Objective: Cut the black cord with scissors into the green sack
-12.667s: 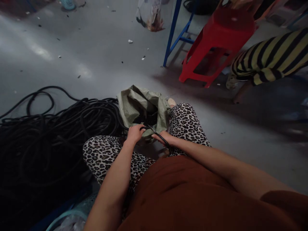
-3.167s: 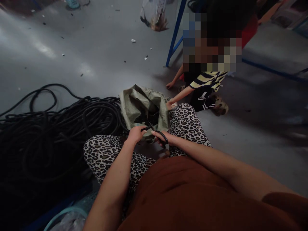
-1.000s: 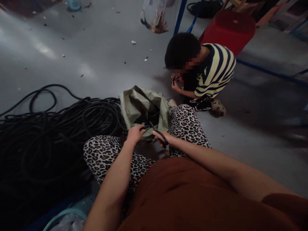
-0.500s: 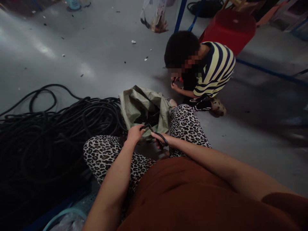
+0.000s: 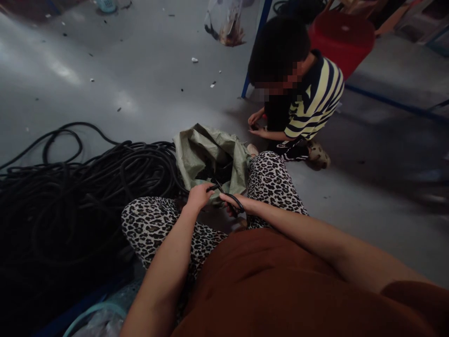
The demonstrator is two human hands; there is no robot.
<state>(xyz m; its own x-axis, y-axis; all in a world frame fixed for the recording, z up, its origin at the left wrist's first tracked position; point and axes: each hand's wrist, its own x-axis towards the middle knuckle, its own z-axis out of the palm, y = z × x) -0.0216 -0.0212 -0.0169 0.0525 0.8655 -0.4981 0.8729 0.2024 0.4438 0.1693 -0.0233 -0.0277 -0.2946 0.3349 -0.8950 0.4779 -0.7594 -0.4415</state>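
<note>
My left hand [image 5: 199,196] is closed round a black rubber hose [image 5: 212,187], its end sticking out past my fingers. In my right hand [image 5: 234,204] is a pair of scissors [image 5: 240,204] with black handles. The blades point up and left, close to the end of the hose; whether they touch it I cannot tell. Both hands are over the near rim of an open pale green woven sack [image 5: 238,157] between my knees. Dark pieces [image 5: 224,172] lie inside the sack, too dim to make out singly.
A large heap of black hose [image 5: 140,164] lies on the floor to the left. Just beyond my right knee crouches another person [image 5: 315,103] in a striped shirt, hands together. Behind them stands a red stool [image 5: 345,40]. A light blue basket rim [image 5: 94,309] shows at bottom left.
The hose end beyond my left fingers looks shorter, and my left hand has shifted slightly right. The crouching person's head has moved up and right, and their hands have opened somewhat.
</note>
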